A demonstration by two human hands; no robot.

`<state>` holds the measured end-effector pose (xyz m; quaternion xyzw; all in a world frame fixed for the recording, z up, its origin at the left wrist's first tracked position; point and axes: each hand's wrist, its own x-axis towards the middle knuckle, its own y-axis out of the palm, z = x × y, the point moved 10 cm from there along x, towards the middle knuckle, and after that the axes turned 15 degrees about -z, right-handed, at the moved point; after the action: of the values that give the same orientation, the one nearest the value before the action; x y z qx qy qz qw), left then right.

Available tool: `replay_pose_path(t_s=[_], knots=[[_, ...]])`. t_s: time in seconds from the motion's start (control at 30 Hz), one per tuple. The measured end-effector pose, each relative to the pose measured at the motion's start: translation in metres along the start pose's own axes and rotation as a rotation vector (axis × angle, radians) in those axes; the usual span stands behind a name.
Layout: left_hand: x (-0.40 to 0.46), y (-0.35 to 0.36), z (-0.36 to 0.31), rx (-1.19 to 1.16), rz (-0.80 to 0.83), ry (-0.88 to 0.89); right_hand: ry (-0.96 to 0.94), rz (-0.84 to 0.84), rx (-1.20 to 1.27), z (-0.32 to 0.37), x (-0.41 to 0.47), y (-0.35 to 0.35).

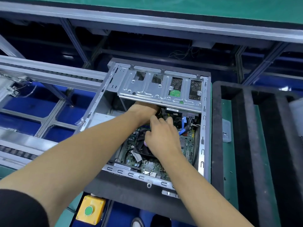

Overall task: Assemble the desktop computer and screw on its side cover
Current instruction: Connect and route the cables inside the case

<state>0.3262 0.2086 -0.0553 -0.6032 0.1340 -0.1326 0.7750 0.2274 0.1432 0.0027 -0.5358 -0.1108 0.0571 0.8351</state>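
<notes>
Head view, open computer case (203,128), motherboard (188,141) exposed

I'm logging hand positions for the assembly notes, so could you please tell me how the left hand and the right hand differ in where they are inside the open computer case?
The left hand reaches deeper, its fingers hidden under the silver metal drive cage; the right hand sits nearer, fully visible over the black CPU cooler fan. What the left fingers do cannot be seen; the right fingers curl down among the cables. Both work inside the open grey computer case.
</notes>
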Motion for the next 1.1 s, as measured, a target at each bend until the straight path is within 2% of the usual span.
replay_pose_path(t_s=[0.07, 0.23, 0.43, 0.63, 0.87, 0.97, 1.03, 1.1], knots=[[-0.004, -0.016, -0.004, -0.06, -0.012, -0.019, -0.001, 0.005, -0.027, -0.001, 0.0, -0.001], [-0.019, -0.027, 0.009, -0.265, 0.136, -0.177, -0.02, -0.012, -0.073, 0.0, -0.001, -0.006], [-0.023, -0.032, 0.003, -0.264, 0.073, -0.144, -0.085, 0.0, -0.159, 0.001, 0.0, -0.007], [-0.019, -0.023, -0.004, -0.272, 0.069, -0.132, -0.013, -0.106, -0.054, -0.009, 0.007, -0.023], [-0.019, -0.027, 0.003, -0.307, 0.074, -0.184, 0.008, 0.001, -0.126, -0.021, 0.012, -0.011], [-0.023, -0.026, 0.007, -0.295, 0.066, -0.118, 0.004, 0.1, -0.226, -0.027, 0.008, 0.002], [-0.028, -0.031, 0.007, -0.313, -0.01, -0.054, -0.023, 0.121, -0.266, -0.026, 0.007, 0.005], [-0.035, -0.039, -0.002, -0.452, -0.063, 0.021, -0.08, 0.121, -0.264, -0.02, 0.006, 0.003]])
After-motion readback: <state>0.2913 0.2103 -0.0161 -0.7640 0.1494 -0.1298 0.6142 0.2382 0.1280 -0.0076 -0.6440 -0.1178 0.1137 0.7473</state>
